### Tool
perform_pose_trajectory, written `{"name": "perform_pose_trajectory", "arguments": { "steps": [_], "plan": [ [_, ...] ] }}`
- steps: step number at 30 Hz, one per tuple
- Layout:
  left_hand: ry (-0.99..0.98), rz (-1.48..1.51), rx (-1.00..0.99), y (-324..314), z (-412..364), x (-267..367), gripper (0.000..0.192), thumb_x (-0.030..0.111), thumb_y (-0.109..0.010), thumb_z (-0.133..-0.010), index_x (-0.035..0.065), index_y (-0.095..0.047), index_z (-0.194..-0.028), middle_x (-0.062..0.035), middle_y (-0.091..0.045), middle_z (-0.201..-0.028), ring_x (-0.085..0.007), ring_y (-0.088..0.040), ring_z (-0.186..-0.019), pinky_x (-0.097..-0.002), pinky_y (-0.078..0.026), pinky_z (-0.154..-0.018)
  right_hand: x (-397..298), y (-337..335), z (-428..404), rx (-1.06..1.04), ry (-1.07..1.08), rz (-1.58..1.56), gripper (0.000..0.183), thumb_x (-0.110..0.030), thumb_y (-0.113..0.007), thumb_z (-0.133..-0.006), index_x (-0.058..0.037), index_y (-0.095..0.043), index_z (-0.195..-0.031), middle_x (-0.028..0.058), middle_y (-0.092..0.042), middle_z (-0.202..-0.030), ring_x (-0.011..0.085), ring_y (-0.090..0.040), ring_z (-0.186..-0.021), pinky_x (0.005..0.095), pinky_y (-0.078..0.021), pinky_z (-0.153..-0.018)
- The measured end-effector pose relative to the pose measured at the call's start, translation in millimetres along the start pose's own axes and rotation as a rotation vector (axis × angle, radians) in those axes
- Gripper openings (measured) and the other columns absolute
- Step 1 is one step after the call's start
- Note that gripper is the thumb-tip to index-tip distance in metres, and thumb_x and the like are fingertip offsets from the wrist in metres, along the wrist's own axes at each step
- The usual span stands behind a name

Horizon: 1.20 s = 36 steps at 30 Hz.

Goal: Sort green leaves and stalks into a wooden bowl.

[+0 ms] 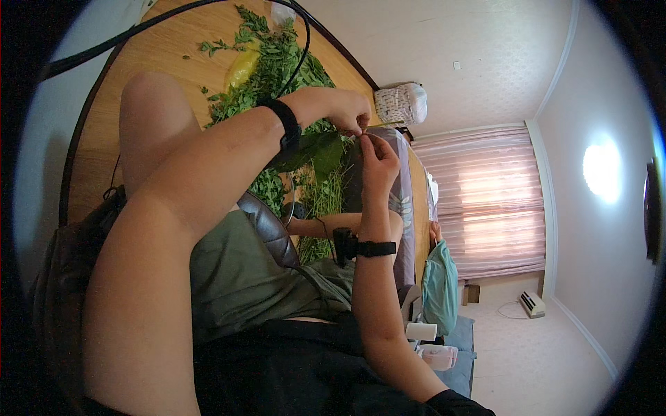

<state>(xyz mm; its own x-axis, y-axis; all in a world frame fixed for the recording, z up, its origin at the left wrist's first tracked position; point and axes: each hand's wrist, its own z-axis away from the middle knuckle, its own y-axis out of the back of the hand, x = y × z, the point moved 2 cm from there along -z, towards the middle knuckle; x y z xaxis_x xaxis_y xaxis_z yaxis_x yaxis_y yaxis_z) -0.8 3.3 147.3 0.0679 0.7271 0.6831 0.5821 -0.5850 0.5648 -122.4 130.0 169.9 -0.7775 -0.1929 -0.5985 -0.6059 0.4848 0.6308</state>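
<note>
My left hand point(353, 113) and my right hand point(381, 161) meet at the fingertips in front of me. Between them they pinch a thin green stem point(387, 124). Broad dark green leaves point(315, 151) hang just below the fingers, partly covered by my left forearm. How the leaves join the stem is hidden by my fingers. Beyond my left arm, a heap of leafy greens point(283, 54) lies on the wooden floor point(166, 44). Thin green stalks point(322, 203) are piled near my leg.
A yellow plastic bag point(243, 65) lies among the greens. A black cable point(171, 18) arches over the floor. A patterned bin with a white liner point(395, 104) stands by the wall. A bed with floral cloth point(406, 208) is alongside, where another person's teal-clothed leg point(439, 291) shows.
</note>
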Motion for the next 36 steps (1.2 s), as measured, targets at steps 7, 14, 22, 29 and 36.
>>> {"name": "perform_pose_trajectory", "arguments": {
  "steps": [7, 14, 22, 29, 36],
  "plan": [
    [-0.043, -0.056, 0.041, -0.6, 3.0, 1.9, 0.017, 0.015, -0.067, -0.077, 0.0041, -0.068, -0.09, -0.0084, -0.069, -0.081, -0.0217, -0.066, -0.074, -0.0363, -0.05, -0.067, 16.0, 7.5, -2.1, 0.03, -0.015, 0.023, 0.019, -0.012, -0.066, -0.084, 0.0055, -0.066, -0.092, 0.0092, -0.068, -0.079, 0.0113, -0.06, -0.072, 0.0258, -0.0475, -0.067],
    [0.019, -0.042, -0.053, -0.9, 2.5, 1.9, 0.019, 0.019, -0.067, -0.077, 0.0069, -0.07, -0.09, -0.0092, -0.069, -0.081, -0.0228, -0.065, -0.073, -0.0377, -0.05, -0.066, 26.0, 7.4, -4.7, -0.032, -0.01, 0.057, 0.019, -0.01, -0.063, -0.088, 0.0048, -0.064, -0.1, 0.0042, -0.066, -0.087, 0.008, -0.058, -0.078, 0.0205, -0.0447, -0.069],
    [0.012, -0.185, -0.031, -5.5, 1.1, 1.7, 0.02, 0.02, -0.067, -0.077, 0.0062, -0.07, -0.09, -0.0105, -0.069, -0.08, -0.0256, -0.065, -0.073, -0.0387, -0.049, -0.065, 16.5, 0.6, -1.1, -0.014, 0.036, 0.129, 0.024, -0.019, -0.07, -0.081, 0.0018, -0.068, -0.094, 0.013, -0.068, -0.08, 0.0154, -0.063, -0.071, 0.0289, -0.0488, -0.069],
    [0.067, -0.06, -0.057, -6.4, -1.2, -1.6, 0.019, 0.019, -0.064, -0.079, 0.006, -0.069, -0.091, -0.008, -0.07, -0.082, -0.0235, -0.066, -0.075, -0.0382, -0.05, -0.067, 13.8, 2.0, -2.1, -0.014, 0.073, 0.173, 0.022, -0.018, -0.069, -0.081, 0.0016, -0.067, -0.092, 0.0132, -0.068, -0.079, 0.0185, -0.064, -0.071, 0.0309, -0.049, -0.069],
    [0.078, -0.025, -0.012, -9.1, -5.4, -8.5, 0.018, 0.019, -0.062, -0.081, 0.0054, -0.069, -0.09, -0.0067, -0.069, -0.079, -0.0225, -0.065, -0.074, -0.0375, -0.05, -0.066, 7.5, 2.4, 0.0, 0.086, 0.062, 0.011, 0.016, -0.009, -0.065, -0.085, 0.0046, -0.065, -0.093, 0.008, -0.066, -0.077, 0.01, -0.058, -0.071, 0.0249, -0.0467, -0.066]
  ]
}}
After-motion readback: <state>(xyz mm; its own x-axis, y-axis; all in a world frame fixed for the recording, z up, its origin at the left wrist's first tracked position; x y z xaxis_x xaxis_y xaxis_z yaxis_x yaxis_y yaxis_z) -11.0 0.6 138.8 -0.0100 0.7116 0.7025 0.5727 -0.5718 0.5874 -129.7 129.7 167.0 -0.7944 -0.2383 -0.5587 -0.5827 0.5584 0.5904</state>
